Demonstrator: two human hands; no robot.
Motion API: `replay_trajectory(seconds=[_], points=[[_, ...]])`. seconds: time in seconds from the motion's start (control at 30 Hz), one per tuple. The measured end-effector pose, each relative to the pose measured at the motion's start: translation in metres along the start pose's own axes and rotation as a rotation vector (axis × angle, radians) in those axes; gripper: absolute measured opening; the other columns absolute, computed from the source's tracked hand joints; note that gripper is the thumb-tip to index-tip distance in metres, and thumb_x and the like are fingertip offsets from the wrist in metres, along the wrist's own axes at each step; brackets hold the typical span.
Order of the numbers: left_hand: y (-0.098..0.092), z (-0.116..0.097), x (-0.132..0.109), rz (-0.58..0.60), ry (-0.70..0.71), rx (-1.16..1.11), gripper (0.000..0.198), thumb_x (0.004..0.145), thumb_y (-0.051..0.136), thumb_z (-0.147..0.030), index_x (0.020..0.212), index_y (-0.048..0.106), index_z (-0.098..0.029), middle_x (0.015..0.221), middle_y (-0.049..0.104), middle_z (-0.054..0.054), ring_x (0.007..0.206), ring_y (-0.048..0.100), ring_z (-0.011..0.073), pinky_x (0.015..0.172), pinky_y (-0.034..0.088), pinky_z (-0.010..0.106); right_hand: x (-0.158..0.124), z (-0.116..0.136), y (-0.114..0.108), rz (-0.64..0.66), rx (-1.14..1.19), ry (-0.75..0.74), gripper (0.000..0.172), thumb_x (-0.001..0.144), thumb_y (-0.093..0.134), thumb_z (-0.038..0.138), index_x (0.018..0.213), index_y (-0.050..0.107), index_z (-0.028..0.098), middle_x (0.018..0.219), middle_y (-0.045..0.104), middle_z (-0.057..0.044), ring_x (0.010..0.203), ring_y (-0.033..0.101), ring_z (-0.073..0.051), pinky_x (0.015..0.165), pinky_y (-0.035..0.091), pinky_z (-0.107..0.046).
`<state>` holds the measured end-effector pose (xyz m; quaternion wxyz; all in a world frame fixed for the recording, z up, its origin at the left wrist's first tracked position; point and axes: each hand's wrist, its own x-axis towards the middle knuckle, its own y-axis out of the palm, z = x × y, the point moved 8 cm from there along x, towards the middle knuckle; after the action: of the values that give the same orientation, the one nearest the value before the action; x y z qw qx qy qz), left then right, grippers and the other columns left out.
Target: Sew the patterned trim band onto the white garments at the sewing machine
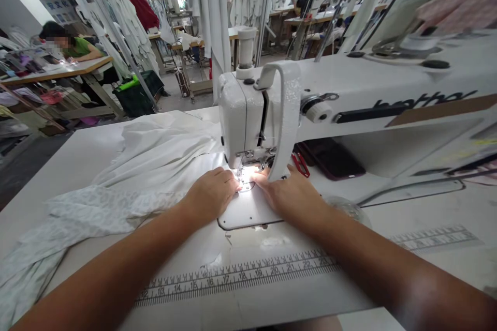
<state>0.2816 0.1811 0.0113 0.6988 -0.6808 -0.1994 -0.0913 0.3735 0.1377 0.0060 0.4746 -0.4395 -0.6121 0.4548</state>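
Note:
At the needle of a white sewing machine (237,108), both hands come close together under its bright lamp. My left hand (212,194) is closed, its fingertips pinched at the edge of white fabric (166,142) just left of the presser foot. The fabric spreads leftward over the table, along with a pale patterned part (97,212). On the other side, my right hand (291,196) is closed beside the needle plate (248,209). Its fingers are partly behind the machine's white curved guard (289,114), and glare hides what they hold.
Behind my right hand lie red-handled snips (301,164) and a dark phone (332,158). A printed ruler (240,276) runs along the table's front. A clear round dish (347,209) sits beside my right forearm. A person (79,47) works at another table, far left.

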Motion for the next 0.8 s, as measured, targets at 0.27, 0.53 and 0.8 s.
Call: replay_trajectory(seconds=[0.27,0.53,0.8], points=[[0.0,0.012,0.001,-0.077,-0.033,-0.135,0.03,0.098,0.042,-0.022,0.075,0.06,-0.015,0.073,0.058,0.003,0.072,0.051,0.0153,0.07,0.048,0.028,0.007,0.019,0.0,0.004,0.022,0.075,0.022,0.094,0.044,0.011,0.099,0.064,0.017,0.097,0.068,-0.008,0.059,0.054,-0.014,0.05,0.023,-0.029],[-0.003,0.018,-0.001,-0.099,-0.037,-0.217,0.021,0.096,0.05,-0.029,0.083,0.06,-0.016,0.081,0.062,0.003,0.078,0.055,0.015,0.074,0.05,0.029,0.015,0.017,0.012,0.074,0.024,0.1,0.021,0.097,0.04,0.02,0.095,0.06,0.016,0.089,0.064,-0.009,0.058,0.054,-0.015,0.047,0.019,-0.027],[-0.009,0.001,0.0,-0.127,0.1,0.152,0.025,0.096,0.045,-0.018,0.074,0.055,-0.016,0.071,0.057,0.003,0.069,0.049,0.0162,0.065,0.044,0.03,0.014,0.019,0.009,0.091,0.064,0.054,0.018,0.095,0.042,0.017,0.094,0.061,0.016,0.087,0.064,-0.008,0.067,0.055,-0.017,0.047,0.02,-0.028]])
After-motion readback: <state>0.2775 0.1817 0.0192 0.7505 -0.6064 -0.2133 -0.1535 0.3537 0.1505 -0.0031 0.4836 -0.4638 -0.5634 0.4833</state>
